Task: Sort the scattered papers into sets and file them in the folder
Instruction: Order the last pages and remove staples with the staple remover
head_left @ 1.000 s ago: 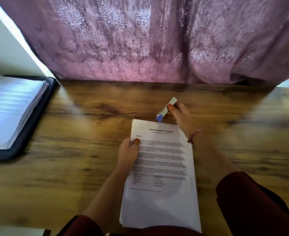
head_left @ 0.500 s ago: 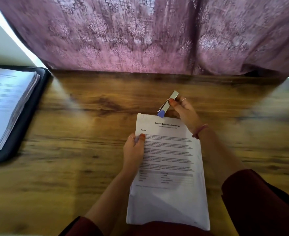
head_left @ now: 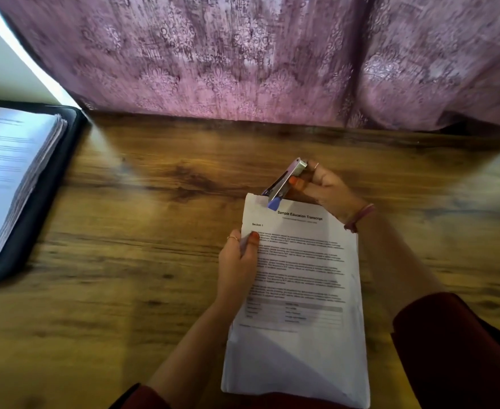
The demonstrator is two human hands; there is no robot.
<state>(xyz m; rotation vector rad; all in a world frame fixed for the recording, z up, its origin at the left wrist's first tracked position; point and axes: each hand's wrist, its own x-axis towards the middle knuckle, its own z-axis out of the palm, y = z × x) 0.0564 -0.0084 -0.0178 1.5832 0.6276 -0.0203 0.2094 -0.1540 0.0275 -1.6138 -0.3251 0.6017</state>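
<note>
Tabletop (head_left: 125,290): stapler (head_left: 284,184) in right fingers (head_left: 297,182) bites papers (head_left: 302,276).

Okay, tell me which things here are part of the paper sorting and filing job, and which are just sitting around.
Part of the job:
paper set, held by the left hand
stapler, gripped by the right hand at the set's top edge
folder, open
filed stack in it

Just there:
curtain
wooden table

the folder (head_left: 41,208) and its paper stack (head_left: 10,172) run off the left edge; the held papers' (head_left: 299,290) body text is too blurred to read.
</note>
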